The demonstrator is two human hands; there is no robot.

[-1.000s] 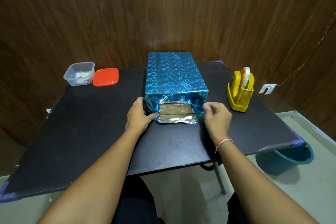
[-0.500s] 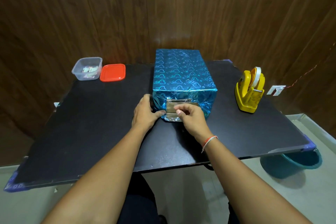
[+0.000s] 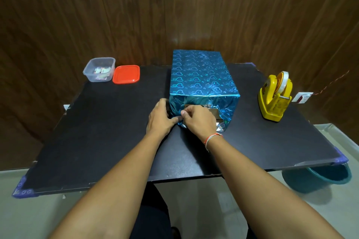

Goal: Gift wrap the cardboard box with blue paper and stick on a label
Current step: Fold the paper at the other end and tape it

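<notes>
Both hands at the near end of the wrapped box

So, left to right, as I see it on my feed. Far left corner of the black table (image 3: 101, 132): a clear plastic tub (image 3: 99, 69) with small packets inside, and its red lid (image 3: 126, 74) lying flat just beside it on the right.

Left forearm comes in from the bottom edge, angled up and to the right. Left hand (image 3: 161, 120) sits back-up at the near-left corner of the box (image 3: 202, 75), thumb stretched across onto the blue paper (image 3: 229, 106) at that corner, pressing it in. The other fingers go round the left side of the box and I cannot tell how tightly they curl.

The box stands mid-table, long side running away from me, top covered in blue heart-print paper. Near end is unfinished: a strip of bare cardboard shows between the folded flaps, and a silvery underside of paper lies on the table at the bottom.

Right forearm enters from the lower right, angled up and to the left, with a red-and-white thread on the wrist. Right hand (image 3: 200, 120) is knuckles-up over the near end, fingers curled, thumb and forefinger pinching a fold of the paper right next to the left thumb.

Far right: yellow tape dispenser (image 3: 274, 99), upright, well apart from the box. A teal bucket (image 3: 318, 178) sits on the floor below the right table corner.
</notes>
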